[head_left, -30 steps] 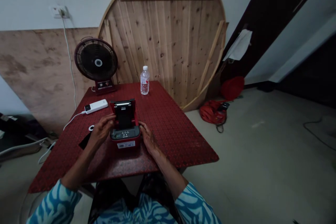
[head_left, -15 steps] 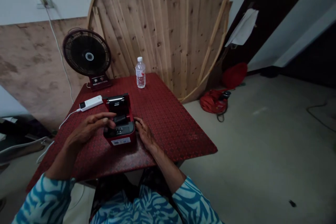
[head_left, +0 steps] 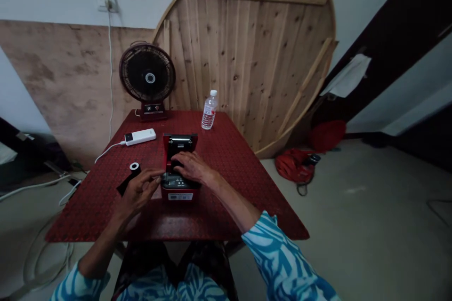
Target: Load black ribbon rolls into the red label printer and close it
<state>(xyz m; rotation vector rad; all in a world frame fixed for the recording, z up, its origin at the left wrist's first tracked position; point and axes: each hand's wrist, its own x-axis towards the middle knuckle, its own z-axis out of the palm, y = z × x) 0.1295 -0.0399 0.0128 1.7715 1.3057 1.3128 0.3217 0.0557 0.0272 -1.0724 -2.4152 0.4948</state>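
Note:
A small red and black printer (head_left: 181, 196) stands on the table with its lid (head_left: 180, 141) raised and its label side facing me. My right hand (head_left: 192, 167) lies over the opening, its fingers stretched out and their tips down inside the compartment. At the printer's left edge, my left hand (head_left: 141, 190) has thumb and fingers drawn together; anything between them is too small to make out. Just behind that hand is a black roll with a white core (head_left: 134, 168), a dark strip trailing from it, partly hidden.
A white power bank (head_left: 140, 137) with a cable lies on the red-covered table (head_left: 226, 218). Behind it stands a fan (head_left: 148, 77), and a water bottle (head_left: 209, 112) is further right. A round wooden board (head_left: 243, 56) leans on the wall. Red bags (head_left: 294, 165) lie on the floor.
My right hand has moved from the printer's right side to over its opening. My left hand has drawn back to the left edge. The black roll now shows left of the printer. The view has shifted.

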